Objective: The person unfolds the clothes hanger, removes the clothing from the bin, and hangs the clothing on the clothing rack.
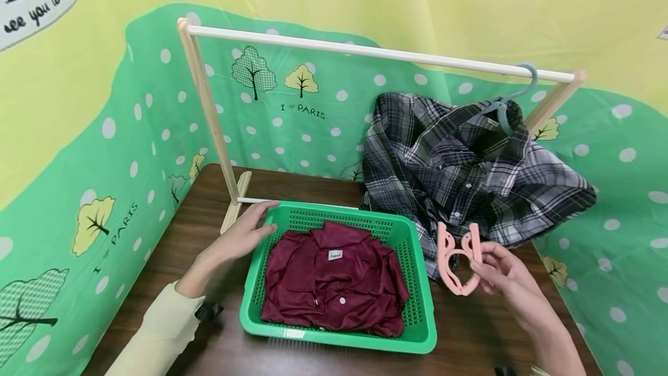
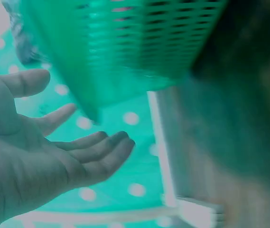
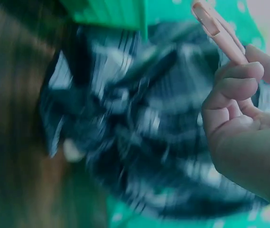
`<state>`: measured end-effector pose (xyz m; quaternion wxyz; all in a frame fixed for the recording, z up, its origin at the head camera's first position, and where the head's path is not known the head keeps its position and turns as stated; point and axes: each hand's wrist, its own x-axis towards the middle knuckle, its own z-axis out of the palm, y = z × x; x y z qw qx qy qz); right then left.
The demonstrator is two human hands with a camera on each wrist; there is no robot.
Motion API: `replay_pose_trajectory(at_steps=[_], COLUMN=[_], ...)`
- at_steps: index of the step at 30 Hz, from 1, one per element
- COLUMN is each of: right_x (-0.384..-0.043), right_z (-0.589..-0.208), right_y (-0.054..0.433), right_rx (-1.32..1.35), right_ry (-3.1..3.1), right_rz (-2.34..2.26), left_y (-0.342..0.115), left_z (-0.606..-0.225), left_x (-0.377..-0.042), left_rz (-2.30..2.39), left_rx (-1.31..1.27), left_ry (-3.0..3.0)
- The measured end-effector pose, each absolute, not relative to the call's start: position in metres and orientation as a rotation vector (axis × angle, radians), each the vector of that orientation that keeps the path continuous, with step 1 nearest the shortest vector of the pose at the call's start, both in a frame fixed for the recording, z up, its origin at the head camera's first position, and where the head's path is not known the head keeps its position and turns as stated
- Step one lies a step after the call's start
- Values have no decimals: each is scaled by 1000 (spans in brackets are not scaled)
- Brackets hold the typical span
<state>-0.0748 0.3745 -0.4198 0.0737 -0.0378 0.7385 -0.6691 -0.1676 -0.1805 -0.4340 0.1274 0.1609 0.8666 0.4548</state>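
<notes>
A pink folding hanger, folded up, is pinched between the thumb and fingers of my right hand, to the right of the basket. My left hand is at the back left corner of the green basket, fingers loosely spread; the left wrist view shows its palm with nothing in it. Inside the basket lies a folded maroon shirt with a white label at the collar. The right wrist view shows the hanger rising from my fingertips.
Behind the basket stands a rack with a white rail and wooden legs. A black-and-grey plaid shirt hangs at its right end on a blue hanger. Green and yellow patterned cloth encloses the dark wooden table.
</notes>
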Motion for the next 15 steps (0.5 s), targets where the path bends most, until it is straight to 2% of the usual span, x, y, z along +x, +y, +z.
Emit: replay_pose_trajectory(at_steps=[6,15], right_x=[-98,-122], right_z=[-395,-383], right_y=[331,282], right_rx=[-290,-533], right_ry=[2245,2285], right_rz=[-1869,-1735], left_y=[-159,-124], left_z=[-402,-386], left_x=[-169,-164], left_rz=[1167,1256], left_rx=[543,637], left_ry=[2594,2572])
